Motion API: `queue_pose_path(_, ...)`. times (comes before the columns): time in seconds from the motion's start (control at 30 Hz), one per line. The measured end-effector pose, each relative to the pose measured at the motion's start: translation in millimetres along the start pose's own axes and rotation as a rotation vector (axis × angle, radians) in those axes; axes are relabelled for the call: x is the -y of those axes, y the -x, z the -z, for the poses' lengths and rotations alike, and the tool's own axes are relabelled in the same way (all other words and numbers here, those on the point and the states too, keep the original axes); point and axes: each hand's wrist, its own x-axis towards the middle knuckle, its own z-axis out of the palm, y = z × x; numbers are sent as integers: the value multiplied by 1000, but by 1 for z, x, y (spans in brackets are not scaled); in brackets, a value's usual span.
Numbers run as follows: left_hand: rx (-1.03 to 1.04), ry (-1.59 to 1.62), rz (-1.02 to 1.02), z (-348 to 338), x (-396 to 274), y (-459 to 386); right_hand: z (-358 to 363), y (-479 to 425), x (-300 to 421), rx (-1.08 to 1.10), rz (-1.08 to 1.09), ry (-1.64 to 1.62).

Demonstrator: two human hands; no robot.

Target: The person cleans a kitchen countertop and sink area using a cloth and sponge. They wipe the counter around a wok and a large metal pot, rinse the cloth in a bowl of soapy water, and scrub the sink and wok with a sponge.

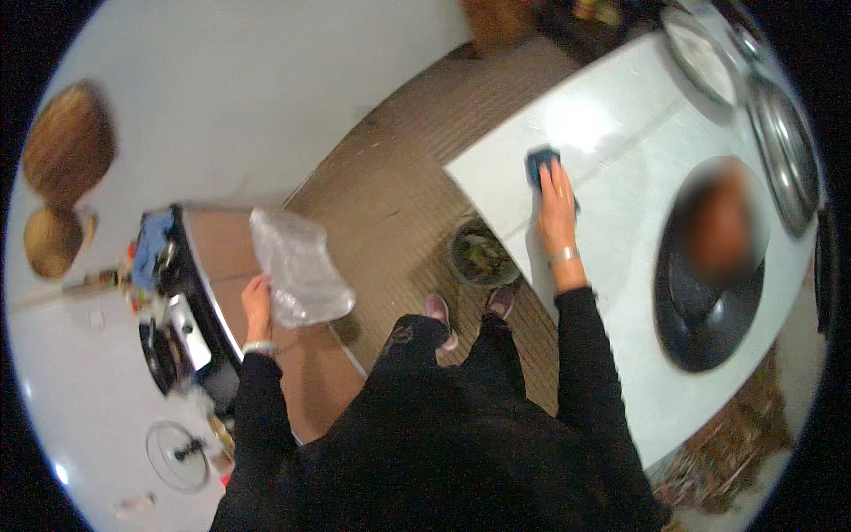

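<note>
My left hand (256, 302) grips the edge of a clear plastic bag (302, 276), which hangs crumpled beside the brown cabinet front. On the other side, my right hand (556, 206) presses a dark teal cloth (540, 163) flat against the white tabletop (618, 173), near the corner. The fingers lie over the cloth and partly hide it. To the right of that forearm rests a large black wok or basin (705, 339), with its upper part covered by a blurred patch.
A round bucket (482, 256) holding scraps stands on the floor by the table's edge, close to my feet. Metal basins (784, 153) and a whitish round tray (701, 60) line the table's far right. At left, the counter carries a blue cloth (153, 246) and a glass lid (176, 459).
</note>
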Motion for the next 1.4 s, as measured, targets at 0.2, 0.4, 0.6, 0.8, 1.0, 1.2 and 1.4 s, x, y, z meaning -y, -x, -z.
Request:
queue_pose_path(0.2, -27, 77, 151, -6, 19, -18, 62, 91, 26, 130, 5, 78)
queue_pose_path(0.4, -17, -106, 81, 13, 77, -47, 78, 39, -53, -12, -211, 429)
queue_pose_path(0.6, -16, 47, 245, 86, 35, -97, 32, 26, -11, -28, -46, 393)
queue_pose_path(0.8, -165, 385, 171, 143, 47, -142, 36, 28, -1, -21, -139, 419)
queue_pose_path(1.0, -424, 856, 38, 216, 0, -150, 19, 51, -73, -105, -81, 16)
queue_pose_path(1.2, -624, 1275, 52, 356, 49, -134, 22, 40, -35, -120, -131, 336)
queue_pose_path(1.4, -898, 1175, 40, 450, 119, -89, 23, 33, -29, -171, -12, 480)
